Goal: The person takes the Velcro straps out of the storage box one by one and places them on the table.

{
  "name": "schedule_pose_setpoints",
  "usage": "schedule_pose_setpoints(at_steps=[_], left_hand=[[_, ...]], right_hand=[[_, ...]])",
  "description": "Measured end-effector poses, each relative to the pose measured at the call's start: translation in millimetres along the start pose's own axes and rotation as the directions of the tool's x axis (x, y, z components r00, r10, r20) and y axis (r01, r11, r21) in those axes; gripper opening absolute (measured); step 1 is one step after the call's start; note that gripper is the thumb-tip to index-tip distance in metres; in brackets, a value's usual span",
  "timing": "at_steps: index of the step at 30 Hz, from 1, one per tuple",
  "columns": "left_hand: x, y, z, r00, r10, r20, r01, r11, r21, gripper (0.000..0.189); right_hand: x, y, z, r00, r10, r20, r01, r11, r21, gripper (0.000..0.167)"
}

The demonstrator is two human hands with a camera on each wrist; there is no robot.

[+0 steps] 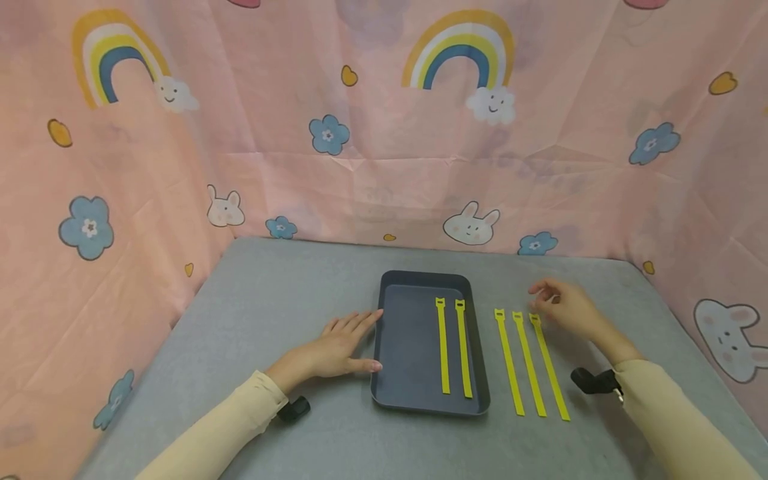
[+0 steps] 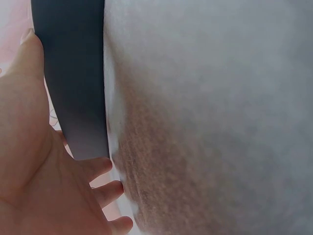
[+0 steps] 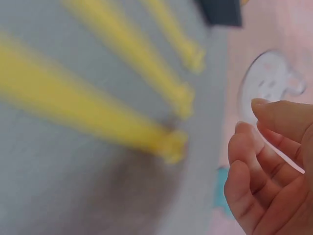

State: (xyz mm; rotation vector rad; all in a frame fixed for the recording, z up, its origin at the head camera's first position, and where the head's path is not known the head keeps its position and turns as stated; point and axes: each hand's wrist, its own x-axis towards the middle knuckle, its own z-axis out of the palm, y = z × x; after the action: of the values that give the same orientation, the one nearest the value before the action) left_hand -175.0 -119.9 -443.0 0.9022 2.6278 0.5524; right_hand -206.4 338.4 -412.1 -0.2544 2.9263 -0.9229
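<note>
Cream sleeves (image 1: 672, 413) at the near left and near right, with black fittings (image 1: 294, 410) beneath the wrists. Left hand (image 1: 333, 350) at the left side of a dark grey tray (image 1: 408, 347), thumb and fingers spread, fingertips against the wall: contact without a grasp, presumably to steady the tray against sliding. Right hand (image 1: 567, 308) at the far end of the rightmost strap (image 1: 551, 371), fingers loosely bent, grip released; nothing pinched, with a gap between thumb and fingers in the right wrist view. Position beside the slotted head perhaps chosen for ease of reach; touch or mere overlap in the head view: cannot tell.

Container: the tray, rectangular and low-walled, flat on a grey table (image 1: 300, 273), long sides running near to far. Contents: two yellow straps (image 1: 443, 348), side by side and apart, right of the tray's middle, heads far, plain tails near. Outside, just right of the tray: three further yellow straps (image 1: 511, 365), the rightmost included, in a slightly slanted row, heads likewise far; spacing probably meant to keep each separately graspable. Beyond the table and along both sides: pink cloth (image 1: 372, 180) with rainbows, rabbits and flowers.
</note>
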Motion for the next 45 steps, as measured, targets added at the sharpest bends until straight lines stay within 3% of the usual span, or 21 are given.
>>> schedule_pose_setpoints(at_steps=[9,17,24,34,45], left_hand=[[-2.1,1.2,-0.1,1.000,-0.008,0.008,0.008,1.000,-0.019,0.096],[-1.5,-0.4,0.9,1.000,0.002,-0.007,-0.002,1.000,-0.008,0.096],[-1.4,-1.0,1.6,1.000,0.003,-0.007,-0.003,1.000,-0.011,0.096],[-1.3,-0.6,1.0,1.000,0.003,-0.006,-0.003,1.000,-0.009,0.097],[-1.2,-0.2,0.3,1.000,0.004,-0.007,-0.004,1.000,-0.009,0.097]], right_hand=[[13.5,-55.4,-10.3,0.998,-0.061,-0.026,0.061,0.998,0.021,0.045],[26.9,-86.9,7.3,0.992,-0.107,-0.070,0.112,0.991,0.076,0.043],[40.3,-99.0,28.7,0.990,-0.131,-0.055,0.137,0.981,0.141,0.040],[56.0,-103.3,59.0,0.993,-0.113,-0.012,0.113,0.977,0.183,0.041],[56.8,-112.5,79.4,0.992,-0.121,0.040,0.113,0.982,0.152,0.041]])
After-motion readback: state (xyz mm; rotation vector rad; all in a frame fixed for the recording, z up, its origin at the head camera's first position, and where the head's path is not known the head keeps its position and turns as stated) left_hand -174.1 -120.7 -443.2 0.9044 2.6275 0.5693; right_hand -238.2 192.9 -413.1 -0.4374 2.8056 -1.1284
